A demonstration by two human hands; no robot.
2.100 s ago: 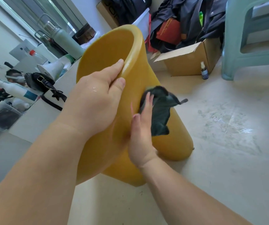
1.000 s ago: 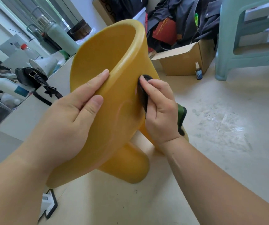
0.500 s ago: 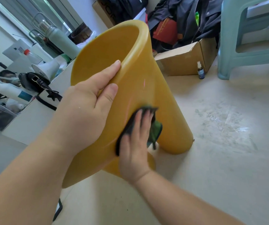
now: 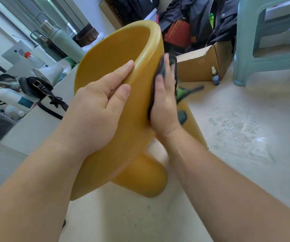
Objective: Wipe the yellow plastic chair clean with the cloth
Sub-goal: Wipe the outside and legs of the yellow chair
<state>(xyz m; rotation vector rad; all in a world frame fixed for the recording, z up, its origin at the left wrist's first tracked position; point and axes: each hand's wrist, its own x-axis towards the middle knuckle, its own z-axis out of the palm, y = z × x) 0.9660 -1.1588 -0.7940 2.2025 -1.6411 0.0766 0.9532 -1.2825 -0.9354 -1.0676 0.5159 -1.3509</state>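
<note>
Yellow plastic chair (image 4: 123, 119) tilted on the floor, gripped at its rim by the left hand (image 4: 95, 109) for steadiness; the right hand (image 4: 163, 100), fingers flat, presses a dark cloth (image 4: 173, 62) against its outer side.

Orange lettering on red bag (image 4: 175, 34), too small to read, cut-off dark letters on cardboard box (image 4: 108, 14), unreadable

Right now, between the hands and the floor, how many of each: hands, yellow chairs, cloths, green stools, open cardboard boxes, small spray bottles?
hands: 2 (left hand, right hand)
yellow plastic chair: 1
dark cloth: 1
pale green plastic stool: 1
open cardboard box: 1
small spray bottle: 1
total: 7
</note>
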